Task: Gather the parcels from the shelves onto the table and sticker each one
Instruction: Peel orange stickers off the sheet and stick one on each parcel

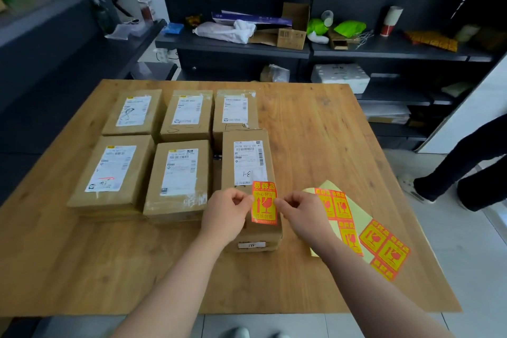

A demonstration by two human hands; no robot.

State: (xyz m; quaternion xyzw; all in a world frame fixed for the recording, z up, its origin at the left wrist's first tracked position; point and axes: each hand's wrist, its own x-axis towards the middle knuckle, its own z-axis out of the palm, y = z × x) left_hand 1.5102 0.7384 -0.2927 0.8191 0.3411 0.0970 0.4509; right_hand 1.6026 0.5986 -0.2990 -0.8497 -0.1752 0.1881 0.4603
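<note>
Both hands are pinching one orange fragile sticker point(264, 203): left hand point(229, 210) on its left edge, right hand point(300, 211) on its right, holding it taut over the near end of the front-right parcel point(248, 173). Six parcels are sitting in two rows on the bench point(323, 145); none of the others is showing a sticker. Sticker sheet point(356, 228) is lying just right of the parcel. Best done by keeping it flat, landing it on bare cardboard below the shipping label point(248, 162), then smoothing outward.
</note>
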